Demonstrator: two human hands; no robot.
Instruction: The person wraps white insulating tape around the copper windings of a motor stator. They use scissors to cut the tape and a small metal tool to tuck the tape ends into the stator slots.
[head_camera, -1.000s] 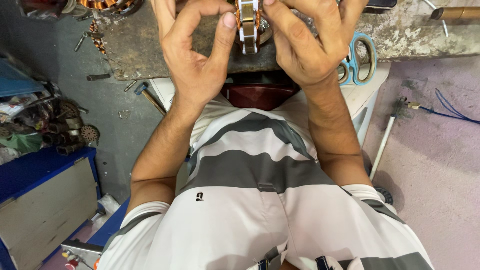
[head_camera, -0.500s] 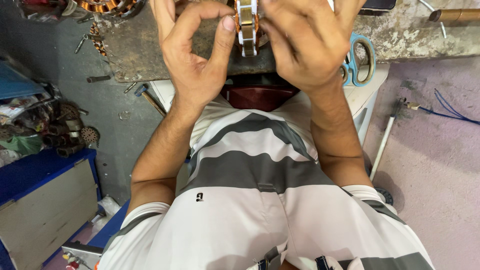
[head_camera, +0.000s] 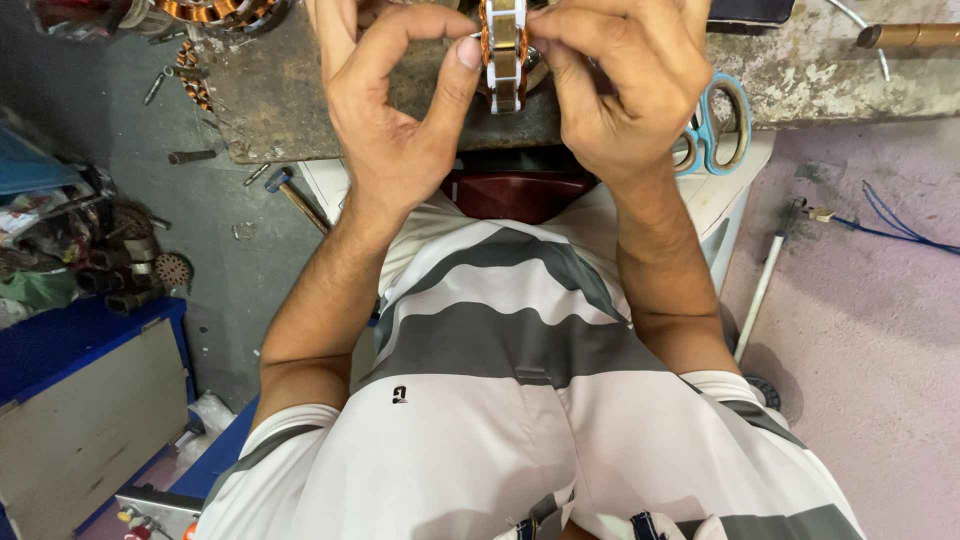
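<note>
My left hand (head_camera: 400, 110) and my right hand (head_camera: 625, 85) are raised together at the top of the head view. Between their fingertips stands a small motor stator (head_camera: 503, 55), seen edge-on: a stack of metal plates with white insulation and copper windings. My left thumb and forefinger pinch its left side. My right fingers grip its right side and top. It is held just over the front edge of a worn grey workbench (head_camera: 300, 95). Below my forearms lies my white and grey striped shirt (head_camera: 500, 340).
Blue-handled scissors (head_camera: 715, 135) lie on the bench beside my right hand. Another copper-wound stator (head_camera: 215, 10) sits at the bench's top left. A hammer (head_camera: 290, 195), bolts and scrap motor parts (head_camera: 110, 260) litter the floor left. A blue box (head_camera: 70, 400) stands lower left; blue wires (head_camera: 900, 225) run right.
The stator and both hands have shifted slightly; my right fingers have closed further over its top. My left pinch stays on its side.
</note>
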